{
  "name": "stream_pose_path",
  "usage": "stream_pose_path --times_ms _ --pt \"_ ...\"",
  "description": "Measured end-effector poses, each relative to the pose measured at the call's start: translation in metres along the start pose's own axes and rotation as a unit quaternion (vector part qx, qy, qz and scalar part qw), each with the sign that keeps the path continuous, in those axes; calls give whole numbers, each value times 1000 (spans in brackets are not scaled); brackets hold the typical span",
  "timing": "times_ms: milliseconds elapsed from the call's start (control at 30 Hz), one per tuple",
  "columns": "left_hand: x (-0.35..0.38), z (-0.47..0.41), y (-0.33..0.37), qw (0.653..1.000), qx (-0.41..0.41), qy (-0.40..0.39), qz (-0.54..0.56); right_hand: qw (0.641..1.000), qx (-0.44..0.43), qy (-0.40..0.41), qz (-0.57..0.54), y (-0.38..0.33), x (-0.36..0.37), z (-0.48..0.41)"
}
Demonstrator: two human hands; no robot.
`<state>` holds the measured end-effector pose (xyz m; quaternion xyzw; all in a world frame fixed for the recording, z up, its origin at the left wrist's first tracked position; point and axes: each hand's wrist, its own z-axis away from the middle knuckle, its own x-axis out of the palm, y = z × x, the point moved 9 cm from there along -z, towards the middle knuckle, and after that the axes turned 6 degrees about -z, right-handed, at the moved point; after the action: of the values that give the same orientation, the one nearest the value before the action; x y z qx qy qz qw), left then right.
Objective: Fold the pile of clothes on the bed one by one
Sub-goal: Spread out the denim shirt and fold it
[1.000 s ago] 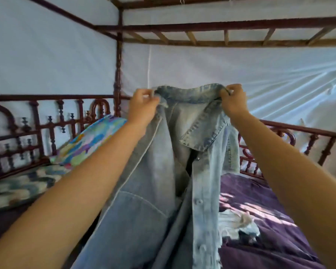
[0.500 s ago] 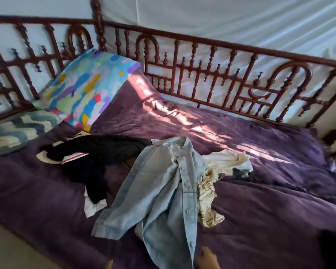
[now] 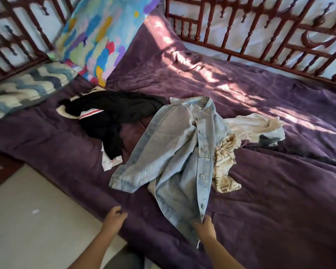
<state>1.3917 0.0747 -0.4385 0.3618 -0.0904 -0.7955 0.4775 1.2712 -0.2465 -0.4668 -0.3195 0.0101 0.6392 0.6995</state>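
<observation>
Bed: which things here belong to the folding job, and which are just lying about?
Job: denim shirt, its hem held by the right hand; black garment; white garment; beige patterned cloth.
Lying about: colourful pillow; wavy blue pillow; purple bedspread; wooden rail.

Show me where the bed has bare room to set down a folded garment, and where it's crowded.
Widest bare bedspread: right of the denim shirt and printed cloth, toward the near edge. Also the sunlit strip along the rail, and left, between black garment and near edge. Crowded: the middle, where these and a white garment lie bunched.
</observation>
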Motion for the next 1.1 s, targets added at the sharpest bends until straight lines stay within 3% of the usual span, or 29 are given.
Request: stream_pose_path --times_ms 267,400,467,533,600,667,733,900,1000,1100 --pt "-3 -47 28 997 19 -65 -43 994 59 71 -52 -3 10 -4" --pt "-34 -88 52 996 65 -40 -48 982 81 158 -58 -20 21 8" --pt "-48 -112 53 998 31 -11 -45 974 83 195 -74 -28 26 20" --pt "-50 -130 40 998 -58 -13 9 967 76 231 -77 -33 25 38" --pt "-29 -133 32 986 -122 -88 78 956 71 270 -88 -30 15 60" --pt "-10 -130 32 976 -143 -152 69 939 66 318 -115 -23 -3 82" --pt "-2 -131 33 975 -139 -168 43 919 58 362 -143 -16 -24 99" --pt "-7 -127 75 987 -44 -145 57 893 5 409 -186 -44 -41 120" --pt "-39 -113 132 985 103 -79 111 878 -19 430 -210 -58 -42 126" --pt "-93 -105 190 960 200 -18 196 820 -36 471 -323 -51 -89 138"
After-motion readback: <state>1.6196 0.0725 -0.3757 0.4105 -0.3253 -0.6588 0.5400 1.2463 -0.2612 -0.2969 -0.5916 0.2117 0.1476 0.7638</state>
